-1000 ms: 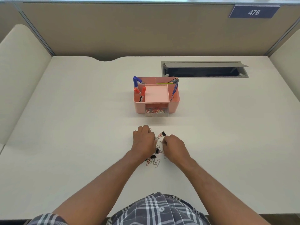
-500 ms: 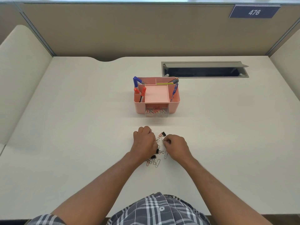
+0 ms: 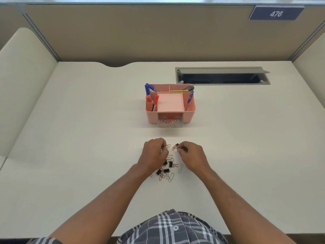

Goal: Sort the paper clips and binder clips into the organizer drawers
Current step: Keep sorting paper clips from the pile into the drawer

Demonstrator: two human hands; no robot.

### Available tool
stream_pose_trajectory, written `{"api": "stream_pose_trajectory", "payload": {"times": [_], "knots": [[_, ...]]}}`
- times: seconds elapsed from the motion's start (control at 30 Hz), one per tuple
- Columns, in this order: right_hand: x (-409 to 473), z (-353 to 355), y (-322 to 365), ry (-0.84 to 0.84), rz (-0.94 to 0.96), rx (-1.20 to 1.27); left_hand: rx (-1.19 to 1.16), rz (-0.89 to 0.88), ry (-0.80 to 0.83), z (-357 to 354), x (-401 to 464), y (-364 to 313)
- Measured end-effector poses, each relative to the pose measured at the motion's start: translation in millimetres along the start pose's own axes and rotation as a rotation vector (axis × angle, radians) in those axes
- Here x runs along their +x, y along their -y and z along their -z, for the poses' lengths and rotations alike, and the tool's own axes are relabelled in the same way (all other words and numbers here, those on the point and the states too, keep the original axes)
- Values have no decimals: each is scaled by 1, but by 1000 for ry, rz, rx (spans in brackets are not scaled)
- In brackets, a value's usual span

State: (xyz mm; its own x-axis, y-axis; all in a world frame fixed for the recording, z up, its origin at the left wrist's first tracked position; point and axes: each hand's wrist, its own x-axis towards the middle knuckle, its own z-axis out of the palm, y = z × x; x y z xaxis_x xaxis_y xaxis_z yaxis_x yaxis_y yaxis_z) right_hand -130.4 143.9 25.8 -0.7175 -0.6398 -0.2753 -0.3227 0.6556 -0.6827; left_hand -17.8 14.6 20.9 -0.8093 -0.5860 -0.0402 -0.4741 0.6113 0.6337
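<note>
Sorting looks partly done: coloured paper clips fill the clear drawer [image 3: 170,122] of the pink organizer [image 3: 170,104] mid-desk, while a mixed clip pile [image 3: 168,169] lies nearer the front edge. The left hand [image 3: 154,154] is curled, its contents hidden; the right hand [image 3: 190,154] pinches something small, perhaps a binder clip [image 3: 176,145].

Pink organizer [image 3: 189,115] at twelve o'clock (blue and red markers [image 3: 152,99] inside), cream desk [image 3: 88,138], grey-white plaid shirt [image 3: 172,229] at six o'clock.
</note>
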Motion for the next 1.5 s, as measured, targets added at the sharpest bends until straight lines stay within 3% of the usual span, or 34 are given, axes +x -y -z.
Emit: {"api": "stream_pose_trajectory", "payload": {"times": [0.37, 0.7, 1.03, 1.13, 1.3, 1.5], "knots": [[39, 46, 55, -196, 192, 116, -136, -137, -258, 42, 48, -21], [75, 50, 76, -193, 336, -255, -20, -162, -262, 49, 76, -29], [50, 44, 56, -269, 421, -67, -71, -243, -338, 38, 54, -19], [36, 30, 34, -202, 387, -97, -55, -243, -325, 24, 36, -12], [26, 5, 1, 112, 204, -368, 0, -179, -181, -3, 9, 5], [23, -4, -8, 77, 238, -353, 62, -157, -95, -8, 0, 10]]}}
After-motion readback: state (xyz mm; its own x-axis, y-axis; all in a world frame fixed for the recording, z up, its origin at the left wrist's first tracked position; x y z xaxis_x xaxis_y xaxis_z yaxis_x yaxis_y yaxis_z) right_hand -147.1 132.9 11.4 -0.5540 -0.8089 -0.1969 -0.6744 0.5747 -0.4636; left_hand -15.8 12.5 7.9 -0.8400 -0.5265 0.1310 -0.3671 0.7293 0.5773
